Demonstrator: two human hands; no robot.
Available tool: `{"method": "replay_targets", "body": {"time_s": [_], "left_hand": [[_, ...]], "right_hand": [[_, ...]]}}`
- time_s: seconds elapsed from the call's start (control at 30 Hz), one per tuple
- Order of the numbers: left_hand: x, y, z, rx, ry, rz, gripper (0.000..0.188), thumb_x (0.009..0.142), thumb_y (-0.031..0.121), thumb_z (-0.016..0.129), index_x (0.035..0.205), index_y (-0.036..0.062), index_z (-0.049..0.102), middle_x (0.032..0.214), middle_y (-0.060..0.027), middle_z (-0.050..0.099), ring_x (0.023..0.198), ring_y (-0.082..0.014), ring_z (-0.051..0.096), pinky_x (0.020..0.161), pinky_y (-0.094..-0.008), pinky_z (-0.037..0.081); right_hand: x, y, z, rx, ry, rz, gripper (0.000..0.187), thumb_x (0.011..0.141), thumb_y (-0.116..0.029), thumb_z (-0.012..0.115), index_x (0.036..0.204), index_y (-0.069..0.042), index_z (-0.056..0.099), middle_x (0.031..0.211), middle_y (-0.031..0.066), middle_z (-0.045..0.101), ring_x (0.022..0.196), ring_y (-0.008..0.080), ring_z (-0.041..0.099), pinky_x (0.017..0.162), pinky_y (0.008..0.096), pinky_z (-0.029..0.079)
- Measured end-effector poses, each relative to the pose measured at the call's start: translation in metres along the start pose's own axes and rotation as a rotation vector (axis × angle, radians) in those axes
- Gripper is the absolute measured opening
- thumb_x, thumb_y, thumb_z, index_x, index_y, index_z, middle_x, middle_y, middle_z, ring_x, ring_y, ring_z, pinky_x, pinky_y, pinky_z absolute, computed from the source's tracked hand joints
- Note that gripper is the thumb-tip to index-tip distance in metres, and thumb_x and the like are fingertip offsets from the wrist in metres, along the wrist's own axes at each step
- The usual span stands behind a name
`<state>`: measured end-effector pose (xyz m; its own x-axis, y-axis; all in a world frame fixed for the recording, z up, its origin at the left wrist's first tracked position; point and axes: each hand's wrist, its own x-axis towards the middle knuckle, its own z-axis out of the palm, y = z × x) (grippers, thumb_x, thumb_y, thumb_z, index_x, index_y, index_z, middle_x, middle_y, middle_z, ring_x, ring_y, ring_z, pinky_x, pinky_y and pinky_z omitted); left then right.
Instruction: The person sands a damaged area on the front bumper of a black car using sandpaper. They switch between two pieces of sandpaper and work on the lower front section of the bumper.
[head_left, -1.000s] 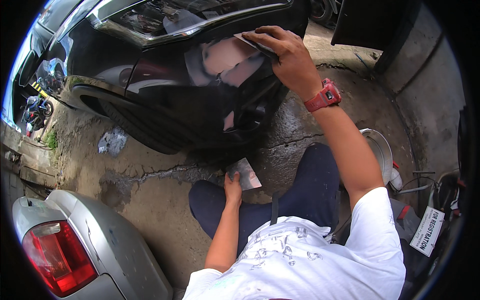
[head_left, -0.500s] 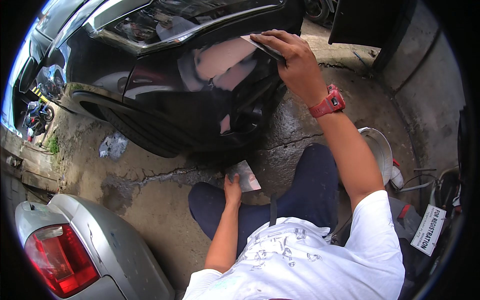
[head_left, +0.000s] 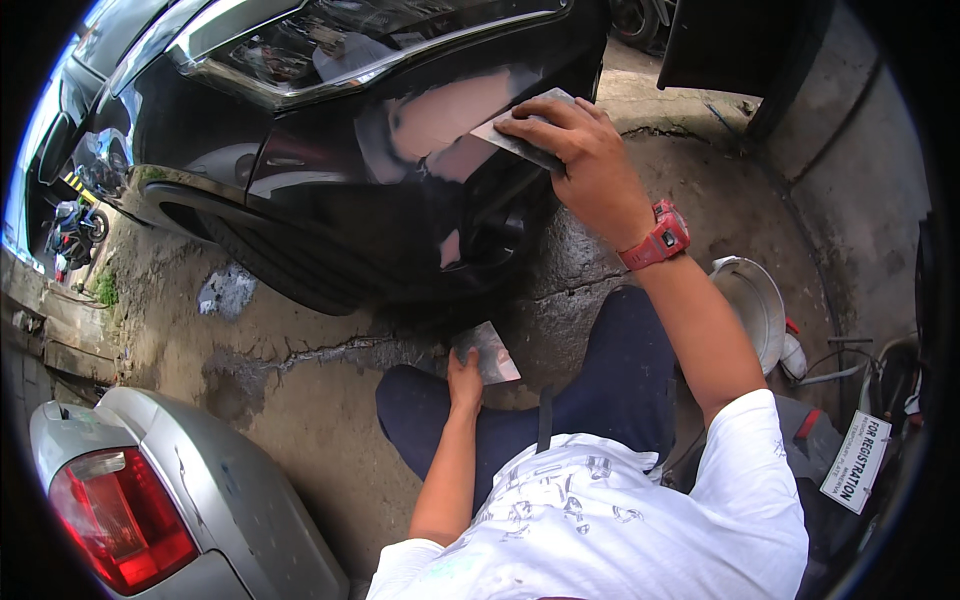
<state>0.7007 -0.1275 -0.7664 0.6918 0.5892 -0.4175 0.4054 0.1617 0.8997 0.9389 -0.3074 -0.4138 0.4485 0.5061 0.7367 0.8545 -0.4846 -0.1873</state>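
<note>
My right hand (head_left: 600, 170), with a red watch on the wrist, grips a thin flat putty spreader (head_left: 487, 130). The spreader is tilted over the front bumper (head_left: 330, 225) of a black car. Beside it a smooth pinkish patch of filler (head_left: 445, 115) covers the bumper corner below the headlight; whether the blade touches the surface I cannot tell. Lower down is a smaller pink spot (head_left: 450, 247). Near my left knee, my left hand (head_left: 464, 382) pinches a flat square plate (head_left: 492, 356) with a pinkish smear along its lower edge.
A silver car's rear with a red tail light (head_left: 125, 520) stands at lower left. To my right are a whitish bucket (head_left: 765, 310) and a white sign plate (head_left: 857, 460). A concrete wall (head_left: 860, 150) runs along the right. The cracked floor has wet patches.
My right hand has moved down and slightly left with the spreader, off the upper end of the pink patch, whose upper right end now shows. My left hand has stayed in place.
</note>
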Motion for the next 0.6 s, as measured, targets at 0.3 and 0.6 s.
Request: {"method": "replay_targets", "body": {"time_s": [0.3,0.6], "left_hand": [[-0.008,-0.002,-0.005,-0.010,-0.038,0.025,0.076,0.111,0.033,0.066,0.165,-0.0135,0.039,0.164,-0.0328,0.053,0.155,-0.0389,0.051,0.127,-0.0403,0.038],[-0.009,0.007,0.000,0.121,0.012,0.022,0.079,0.110,0.035,0.066,0.166,-0.0133,0.038,0.165,-0.0339,0.051,0.156,-0.0399,0.050,0.128,-0.0410,0.038]], "right_hand": [[0.039,0.030,0.024,0.011,0.105,-0.001,0.071,0.082,0.012,0.063,0.141,-0.024,0.077,0.145,0.0056,0.071,0.136,0.0335,0.065,0.120,0.0458,0.047],[-0.001,0.020,0.008,0.029,0.084,0.036,0.071,0.080,0.016,0.061,0.140,-0.019,0.078,0.140,0.0066,0.072,0.134,0.0325,0.066,0.116,0.0454,0.050]]}}
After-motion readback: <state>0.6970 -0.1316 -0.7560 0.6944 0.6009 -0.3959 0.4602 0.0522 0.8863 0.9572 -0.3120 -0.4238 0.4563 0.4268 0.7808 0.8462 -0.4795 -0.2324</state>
